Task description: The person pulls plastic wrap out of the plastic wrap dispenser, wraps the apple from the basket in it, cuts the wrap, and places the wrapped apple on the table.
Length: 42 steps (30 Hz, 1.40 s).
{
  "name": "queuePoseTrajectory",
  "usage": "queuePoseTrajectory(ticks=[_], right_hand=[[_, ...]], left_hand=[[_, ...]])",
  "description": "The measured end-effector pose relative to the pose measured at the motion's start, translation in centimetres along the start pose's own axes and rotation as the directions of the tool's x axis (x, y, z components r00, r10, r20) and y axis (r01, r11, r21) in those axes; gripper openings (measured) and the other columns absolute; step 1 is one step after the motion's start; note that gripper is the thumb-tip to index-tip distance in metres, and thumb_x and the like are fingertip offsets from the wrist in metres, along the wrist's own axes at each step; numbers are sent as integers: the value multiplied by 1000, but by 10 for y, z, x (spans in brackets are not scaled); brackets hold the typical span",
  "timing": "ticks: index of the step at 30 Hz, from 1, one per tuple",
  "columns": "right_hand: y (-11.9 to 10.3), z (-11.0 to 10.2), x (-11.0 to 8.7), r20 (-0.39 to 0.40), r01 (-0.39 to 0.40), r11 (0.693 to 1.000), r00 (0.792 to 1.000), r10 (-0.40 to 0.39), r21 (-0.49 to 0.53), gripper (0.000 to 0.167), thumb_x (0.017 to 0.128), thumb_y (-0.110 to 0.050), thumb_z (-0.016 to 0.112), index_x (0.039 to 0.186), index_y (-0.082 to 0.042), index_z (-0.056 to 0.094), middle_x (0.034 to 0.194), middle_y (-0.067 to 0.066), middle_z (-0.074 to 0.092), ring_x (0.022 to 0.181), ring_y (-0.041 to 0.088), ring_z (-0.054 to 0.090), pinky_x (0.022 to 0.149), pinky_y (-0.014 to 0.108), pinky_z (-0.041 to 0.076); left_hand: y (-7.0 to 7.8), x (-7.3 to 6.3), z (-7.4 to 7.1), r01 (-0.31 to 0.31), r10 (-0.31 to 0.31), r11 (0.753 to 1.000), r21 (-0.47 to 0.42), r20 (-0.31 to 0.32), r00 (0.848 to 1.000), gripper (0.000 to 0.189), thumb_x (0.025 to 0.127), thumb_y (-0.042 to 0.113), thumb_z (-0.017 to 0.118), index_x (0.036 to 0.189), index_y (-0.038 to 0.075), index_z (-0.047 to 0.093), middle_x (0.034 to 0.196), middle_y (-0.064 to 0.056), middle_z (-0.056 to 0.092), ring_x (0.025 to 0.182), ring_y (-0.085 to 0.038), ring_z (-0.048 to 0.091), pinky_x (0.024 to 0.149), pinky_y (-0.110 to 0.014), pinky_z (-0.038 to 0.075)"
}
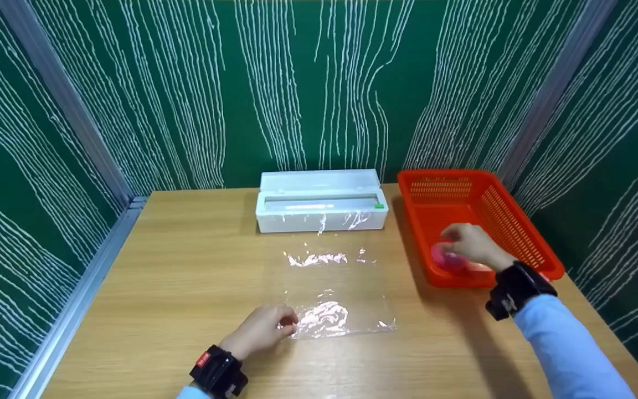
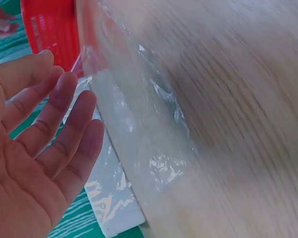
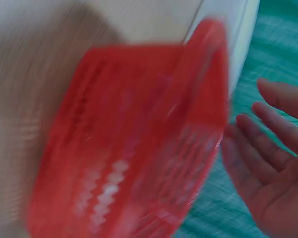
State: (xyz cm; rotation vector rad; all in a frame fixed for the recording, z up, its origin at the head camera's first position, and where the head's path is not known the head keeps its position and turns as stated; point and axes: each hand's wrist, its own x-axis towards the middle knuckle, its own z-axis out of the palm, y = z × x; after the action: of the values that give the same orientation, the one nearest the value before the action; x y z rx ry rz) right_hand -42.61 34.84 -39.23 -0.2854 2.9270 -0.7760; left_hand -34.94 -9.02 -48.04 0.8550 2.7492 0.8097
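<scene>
One clear film, lengthwise front-to-back

Film clear glossy plastic, crinkled; box smooth plastic; basket plastic; tabletop smooth, wood-grained.

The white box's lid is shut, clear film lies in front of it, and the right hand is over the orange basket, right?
No, the lid of the white box is open, as the head view shows; clear film lies in front and the right hand is over the orange basket.
</scene>
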Motion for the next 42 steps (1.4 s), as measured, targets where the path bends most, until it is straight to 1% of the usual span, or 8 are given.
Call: queuePoseTrajectory(ticks=[3, 7, 18, 24, 29, 36, 39, 42], right_hand=[[16, 1, 6, 114, -97, 995, 989, 96, 7, 58, 82, -18, 64, 130, 7, 42, 121, 30, 51, 93, 32, 56, 84, 47, 47], [28, 9, 13, 189, -129, 992, 974, 129, -12, 77, 77, -23, 70, 137, 6, 30, 126, 33, 43, 95, 32, 50, 88, 49, 44], [33, 21, 20, 186, -65, 990, 979, 88, -127, 68, 79, -14, 61, 135, 10, 30, 127, 37, 42, 109, 42, 45, 97, 58, 35], [37, 25, 21, 117, -14, 989, 993, 32, -146, 59, 77, -10, 61, 128, 12, 39, 114, 32, 52, 98, 39, 50, 90, 53, 41], [40, 25, 21, 40, 23, 988, 999, -17, -154, 53, 75, -12, 64, 119, 11, 48, 102, 26, 58, 86, 34, 53, 81, 50, 45], [33, 13, 13, -27, -43, 999, 999, 43, -4, 77, 68, -21, 77, 130, 7, 41, 114, 29, 53, 98, 38, 50, 86, 54, 43], [20, 2, 8, -128, -28, 1000, 991, 27, -7, 79, 66, -22, 79, 130, 5, 41, 116, 29, 50, 102, 41, 46, 85, 57, 40], [-7, -7, 4, -253, 1, 1000, 967, -7, -24, 77, 66, -22, 79, 131, 1, 43, 118, 28, 46, 104, 42, 41, 84, 59, 38]], left_hand=[[-1, 0, 3, -6, 6, 1000, -5, -3, 1000, 15, 84, 20, 62, 96, 11, 66, 89, 4, 64, 82, -9, 58, 75, -26, 49], [-3, 1, 6, -21, 21, 1000, -13, -9, 1000, 15, 83, 17, 63, 95, 10, 66, 87, 4, 65, 80, -9, 58, 74, -26, 49], [-2, 3, 3, 37, -36, 998, -49, 6, 999, 17, 84, 20, 62, 98, 12, 66, 96, 1, 66, 90, -16, 60, 81, -34, 50], [-2, 4, 2, 76, -76, 993, -88, -1, 997, 18, 85, 19, 61, 101, 11, 65, 99, 0, 65, 91, -15, 60, 80, -31, 50], [-4, 8, 6, 56, -58, 995, -84, -24, 998, 17, 84, 17, 62, 99, 11, 66, 99, 0, 65, 93, -17, 60, 83, -34, 50], [-6, 5, 8, 59, -63, 990, -129, -25, 998, 18, 83, 15, 62, 100, 9, 66, 99, -1, 65, 94, -17, 58, 84, -35, 49], [-7, 3, 7, 61, -64, 990, -129, -24, 998, 17, 84, 17, 62, 99, 10, 66, 98, 0, 65, 93, -16, 58, 85, -36, 48], [-7, 2, 7, 56, -59, 989, -136, -20, 998, 18, 84, 18, 62, 100, 9, 66, 97, 0, 65, 93, -16, 59, 86, -37, 48]])
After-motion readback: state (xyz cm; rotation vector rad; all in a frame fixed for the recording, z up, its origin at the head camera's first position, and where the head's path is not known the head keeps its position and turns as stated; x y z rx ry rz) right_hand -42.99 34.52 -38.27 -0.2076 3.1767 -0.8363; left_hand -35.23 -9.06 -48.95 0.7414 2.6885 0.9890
